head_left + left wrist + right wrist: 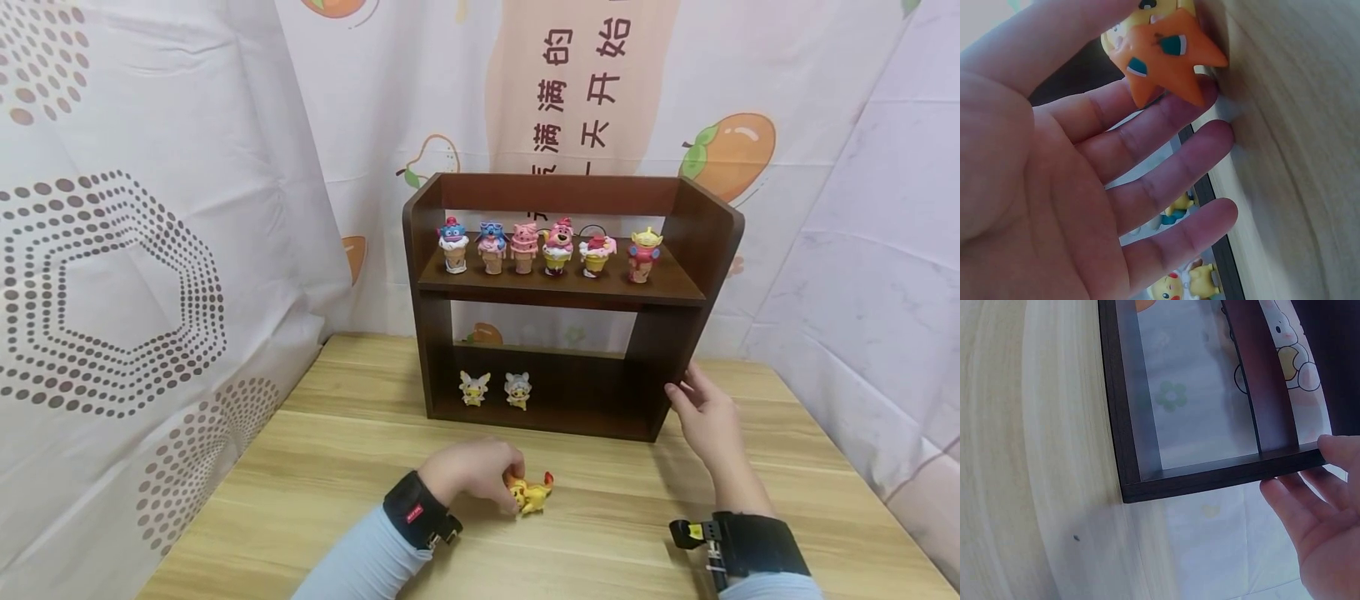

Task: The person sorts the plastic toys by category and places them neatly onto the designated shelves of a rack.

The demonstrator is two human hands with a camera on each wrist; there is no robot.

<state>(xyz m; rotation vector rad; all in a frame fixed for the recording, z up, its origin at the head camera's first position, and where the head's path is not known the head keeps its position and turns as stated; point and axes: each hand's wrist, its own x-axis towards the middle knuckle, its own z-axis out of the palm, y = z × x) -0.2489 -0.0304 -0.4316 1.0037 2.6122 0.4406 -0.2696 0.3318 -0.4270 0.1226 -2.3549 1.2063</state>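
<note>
On the light wooden table [315,492], the left hand [472,471] pinches a small yellow-and-orange plastic figurine [531,492], which sits at its fingertips [1210,94], touching the tabletop. Further right, the right hand [705,417] rests with relaxed, straight fingers [1288,494] against the dark brown wooden shelf's [678,333] side panel.

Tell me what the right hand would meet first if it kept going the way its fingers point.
The right hand points up and left at the dark wooden shelf; its fingertips already touch or nearly touch the right side panel, so probably that panel.
</note>
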